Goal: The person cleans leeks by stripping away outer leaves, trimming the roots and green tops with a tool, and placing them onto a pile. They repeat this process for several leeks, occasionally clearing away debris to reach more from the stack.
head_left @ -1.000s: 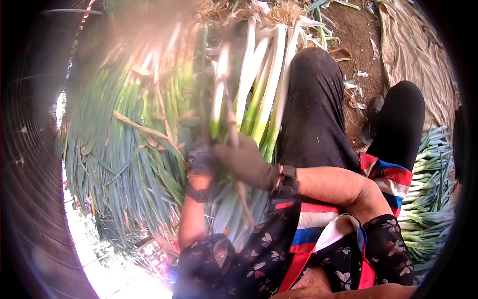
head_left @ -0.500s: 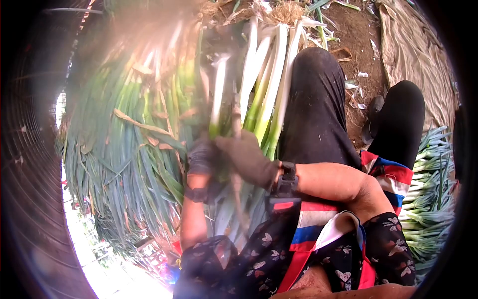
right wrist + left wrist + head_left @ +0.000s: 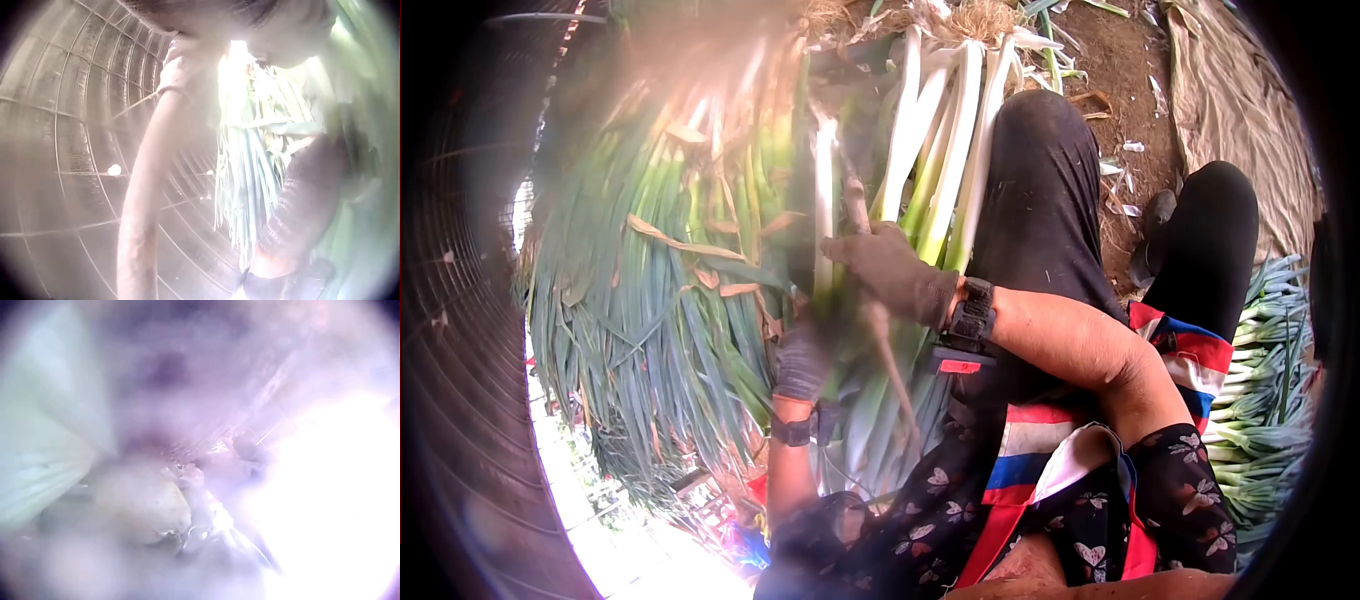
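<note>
In the head view my gloved left hand (image 3: 802, 358) grips a leek (image 3: 825, 190) by its green part, with the white shank pointing away from me. My gloved right hand (image 3: 890, 268) is beside that shank and holds a thin brown wooden stick (image 3: 890, 360), whose long end slants back towards my lap. From the right wrist, the stick (image 3: 140, 212) runs down from the right hand (image 3: 275, 28), and the left glove (image 3: 306, 194) is near it. The left wrist view is blurred and washed out; a pale green leaf (image 3: 50, 437) fills its left side.
A big heap of untrimmed leeks (image 3: 670, 270) lies at the left, and several white-stemmed leeks (image 3: 945, 150) lie against my knee (image 3: 1045, 160). Stacked leeks (image 3: 1255, 400) are at the right. Beyond are bare soil (image 3: 1120, 60), a tan cloth (image 3: 1240, 110) and a curved ribbed wall (image 3: 460, 350).
My right hand has moved forward along the leek with the stick. My left hand has drawn back towards me, and the leek has shifted slightly left.
</note>
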The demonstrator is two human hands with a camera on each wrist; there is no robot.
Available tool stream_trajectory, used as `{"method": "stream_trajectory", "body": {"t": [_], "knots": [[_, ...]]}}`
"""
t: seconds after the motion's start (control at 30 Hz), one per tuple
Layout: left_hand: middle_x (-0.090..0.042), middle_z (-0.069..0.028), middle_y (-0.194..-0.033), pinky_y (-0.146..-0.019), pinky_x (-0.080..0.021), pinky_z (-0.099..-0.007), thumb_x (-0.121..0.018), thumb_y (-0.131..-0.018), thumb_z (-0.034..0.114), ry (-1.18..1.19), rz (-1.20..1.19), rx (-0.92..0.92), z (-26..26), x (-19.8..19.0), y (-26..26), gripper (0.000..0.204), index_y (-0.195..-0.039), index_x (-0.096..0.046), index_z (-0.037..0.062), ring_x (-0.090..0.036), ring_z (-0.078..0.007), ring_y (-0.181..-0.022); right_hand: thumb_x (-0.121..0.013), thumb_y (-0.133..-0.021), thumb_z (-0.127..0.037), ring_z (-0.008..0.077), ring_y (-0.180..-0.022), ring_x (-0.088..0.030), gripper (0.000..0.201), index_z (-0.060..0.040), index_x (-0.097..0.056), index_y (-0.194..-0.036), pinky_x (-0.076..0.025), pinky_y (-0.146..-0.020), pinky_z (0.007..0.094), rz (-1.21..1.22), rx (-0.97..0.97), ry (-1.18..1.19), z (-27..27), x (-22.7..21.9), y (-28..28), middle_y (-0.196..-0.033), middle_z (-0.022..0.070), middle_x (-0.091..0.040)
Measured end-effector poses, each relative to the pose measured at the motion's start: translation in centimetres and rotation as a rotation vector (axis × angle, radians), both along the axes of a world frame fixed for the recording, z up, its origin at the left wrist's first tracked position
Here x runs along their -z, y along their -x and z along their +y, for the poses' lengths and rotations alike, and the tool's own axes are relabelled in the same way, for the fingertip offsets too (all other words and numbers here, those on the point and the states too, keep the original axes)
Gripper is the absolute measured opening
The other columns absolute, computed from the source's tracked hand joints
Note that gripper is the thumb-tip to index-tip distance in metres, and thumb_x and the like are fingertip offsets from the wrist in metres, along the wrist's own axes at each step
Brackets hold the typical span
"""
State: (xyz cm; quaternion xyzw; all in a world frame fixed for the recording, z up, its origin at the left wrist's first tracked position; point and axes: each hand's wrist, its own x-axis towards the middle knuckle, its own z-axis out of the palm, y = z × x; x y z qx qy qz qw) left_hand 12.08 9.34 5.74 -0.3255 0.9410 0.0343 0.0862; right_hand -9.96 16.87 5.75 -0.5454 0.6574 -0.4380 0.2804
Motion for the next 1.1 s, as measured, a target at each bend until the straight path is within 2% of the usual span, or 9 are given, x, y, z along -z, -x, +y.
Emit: {"method": "stream_trajectory", "body": {"t": [0.2, 0.3, 0.47, 0.6, 0.7, 0.83, 0.9, 1.0, 1.1], "knots": [[-0.061, -0.0158, -0.087, -0.058, -0.051, -0.0436, -0.059, -0.088, 0.034, 0.106, -0.058, -0.008, 1.1, -0.2, 0.8, 0.034, -0.105, -0.057, 0.0045, -0.063, -0.0343, -0.066, -0.069, -0.084, -0.027, 0.0247, -0.059, -0.062, 0.033, 0.0043, -0.065, -0.09, -0.049, -0.054, 0.0354, -1.098, 0.202, -0.43, 2.3, -2.5, -0.8, -0.068, 0.0134, -0.06], [-0.059, -0.0151, -0.1, -0.063, -0.052, -0.0433, -0.06, -0.086, 0.034, 0.251, -0.105, 0.042, 1.4, 0.2, 0.8, 0.038, -0.109, -0.057, 0.0038, -0.063, -0.0333, -0.076, -0.071, -0.083, -0.025, 0.0238, -0.057, -0.061, 0.033, 0.0063, -0.064, -0.087, -0.048, -0.052, 0.036, -1.22, 0.274, -0.395, 2.0, -2.8, -0.6, -0.068, 0.0108, -0.06], [-0.059, -0.0171, -0.108, -0.074, -0.052, -0.044, -0.061, -0.085, 0.032, 0.373, -0.185, 0.167, 2.3, -0.9, 1.8, 0.044, -0.115, -0.055, 0.0013, -0.061, -0.0342, -0.087, -0.07, -0.084, -0.025, 0.0208, -0.054, -0.06, 0.032, 0.0058, -0.064, -0.089, -0.047, -0.05, 0.0359, -0.988, 0.137, -0.286, 0.6, 0.1, -0.3, -0.063, 0.01, -0.058], [-0.062, -0.02, -0.098, -0.074, -0.052, -0.0446, -0.062, -0.084, 0.031, 0.423, -0.025, 0.207, 3.4, -2.8, 2.8, 0.047, -0.119, -0.053, 0.0014, -0.061, -0.0371, -0.081, -0.069, -0.084, -0.022, 0.0196, -0.054, -0.061, 0.029, 0.0032, -0.065, -0.098, -0.048, -0.051, 0.0363, -0.109, -0.008, 0.114, -0.9, 0.9, 2.5, -0.06, 0.01, -0.058], [-0.057, -0.0216, -0.109, -0.082, -0.05, -0.044, -0.067, -0.077, 0.043, 0.308, -0.023, 0.117, 3.0, -2.4, 2.5, 0.065, -0.124, -0.051, 0.0001, -0.058, -0.0373, -0.094, -0.067, -0.083, -0.018, 0.0226, -0.055, -0.063, 0.029, -0.0031, -0.066, -0.108, -0.05, -0.052, 0.0361, -0.073, -0.071, 0.106, 0.0, 0.0, 3.3, -0.061, 0.0106, -0.061], [-0.063, -0.0202, -0.078, -0.063, -0.051, -0.0446, -0.065, -0.082, 0.031, 0.276, 0.087, -0.008, 3.2, -1.7, 2.7, 0.049, -0.119, -0.054, 0.0012, -0.062, -0.037, -0.066, -0.068, -0.083, -0.02, 0.0225, -0.054, -0.062, 0.028, -0.0012, -0.066, -0.104, -0.048, -0.051, 0.0351, -0.478, 0.021, -0.088, 0.9, 1.1, 0.4, -0.061, 0.0108, -0.06], [-0.062, -0.0198, -0.077, -0.062, -0.05, -0.0438, -0.066, -0.082, 0.03, 0.185, 0.131, -0.004, 3.0, -1.8, 2.3, 0.046, -0.117, -0.055, 0.0014, -0.062, -0.0353, -0.067, -0.069, -0.084, -0.024, 0.0215, -0.053, -0.06, 0.03, 0.0035, -0.066, -0.096, -0.047, -0.05, 0.0342, -0.161, 0.015, 0.101, 1.8, 1.5, -0.5, -0.061, 0.011, -0.059], [-0.062, -0.0183, -0.075, -0.061, -0.049, -0.0429, -0.067, -0.082, 0.027, 0.177, 0.15, 0.029, 3.0, -2.4, 2.5, 0.04, -0.112, -0.058, 0.002, -0.062, -0.0345, -0.066, -0.068, -0.085, -0.027, 0.0213, -0.053, -0.059, 0.034, 0.0067, -0.063, -0.087, -0.047, -0.05, 0.0334, -1.298, 0.26, -0.387, 2.5, -2.8, 0.3, -0.061, 0.0119, -0.058], [-0.062, -0.0173, -0.074, -0.062, -0.05, -0.0419, -0.066, -0.083, 0.021, 0.186, 0.118, 0.064, 2.9, -2.5, 2.3, 0.033, -0.109, -0.06, 0.0013, -0.063, -0.0338, -0.069, -0.068, -0.084, -0.026, 0.0224, -0.053, -0.061, 0.033, 0.007, -0.063, -0.084, -0.047, -0.05, 0.0342, -1.159, 0.192, -0.376, 2.5, -3.1, 0.9, -0.063, 0.0132, -0.059]]}}
